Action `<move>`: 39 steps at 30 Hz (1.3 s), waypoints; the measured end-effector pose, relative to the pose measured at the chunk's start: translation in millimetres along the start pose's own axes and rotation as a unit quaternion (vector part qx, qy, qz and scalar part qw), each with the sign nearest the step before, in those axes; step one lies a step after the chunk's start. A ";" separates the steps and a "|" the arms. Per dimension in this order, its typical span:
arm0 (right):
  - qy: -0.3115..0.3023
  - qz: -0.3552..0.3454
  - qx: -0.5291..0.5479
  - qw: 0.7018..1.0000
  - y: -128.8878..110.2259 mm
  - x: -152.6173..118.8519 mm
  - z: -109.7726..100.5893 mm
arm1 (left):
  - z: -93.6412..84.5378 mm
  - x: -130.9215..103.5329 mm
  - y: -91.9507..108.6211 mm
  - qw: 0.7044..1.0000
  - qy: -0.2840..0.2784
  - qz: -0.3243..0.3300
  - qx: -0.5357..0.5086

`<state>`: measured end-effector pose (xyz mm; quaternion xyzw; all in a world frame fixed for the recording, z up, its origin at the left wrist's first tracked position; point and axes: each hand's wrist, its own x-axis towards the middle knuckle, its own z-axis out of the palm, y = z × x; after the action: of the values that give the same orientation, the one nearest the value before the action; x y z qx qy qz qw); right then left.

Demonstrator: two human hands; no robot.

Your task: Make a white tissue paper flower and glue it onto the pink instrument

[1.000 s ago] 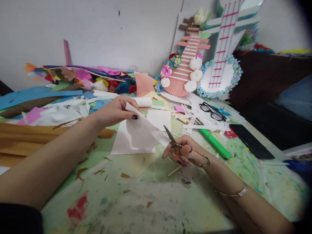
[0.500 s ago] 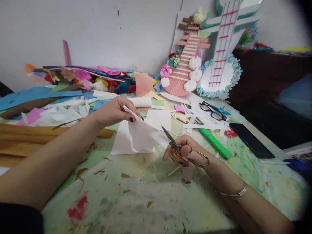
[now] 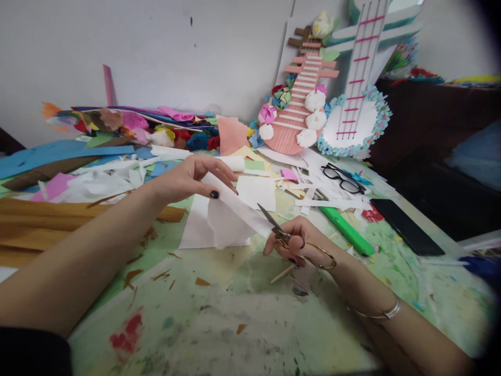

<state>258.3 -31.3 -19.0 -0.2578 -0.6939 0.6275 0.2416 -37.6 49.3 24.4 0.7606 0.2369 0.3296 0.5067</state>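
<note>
My left hand pinches the upper left corner of a thin white paper, which hangs above the table. My right hand is closed round a pair of scissors; the blades point up and to the left, next to the paper's right end. That end of the paper reaches the fingers of my right hand. Below the held paper a white sheet lies flat, and a smaller white piece lies behind it.
On the right are a green box cutter, black glasses and a black phone. Brown crepe paper lies at the left. Two paper instruments lean against the wall. Scraps cover the table.
The fingers of my left hand have lifted and spread a little, and the held paper has shifted slightly. My right hand and the scissors have hardly moved.
</note>
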 end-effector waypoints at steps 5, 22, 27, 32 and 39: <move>0.010 0.002 -0.013 1.000 -4.8 1.0 2.7 | 14.8 -4.3 40.5 0.977 0.028 0.032 0.207; -0.010 0.014 0.024 1.000 -13.7 -2.2 14.5 | 66.8 -5.6 65.6 0.910 -0.080 0.066 0.401; -0.010 0.021 0.022 0.999 -14.9 -1.7 15.8 | 68.9 -5.5 66.0 0.909 -0.092 0.066 0.401; -0.008 0.026 0.015 1.000 -15.1 -0.5 15.2 | 69.1 -4.8 66.8 0.906 -0.096 0.063 0.407; -0.001 0.036 0.007 0.999 -16.0 0.3 14.0 | 68.6 -4.6 66.0 0.904 -0.101 0.055 0.412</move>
<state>248.1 -42.8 -4.4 -0.2804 -0.6802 0.6408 0.2194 12.0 -20.8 65.9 0.9426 0.2569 0.1516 0.1500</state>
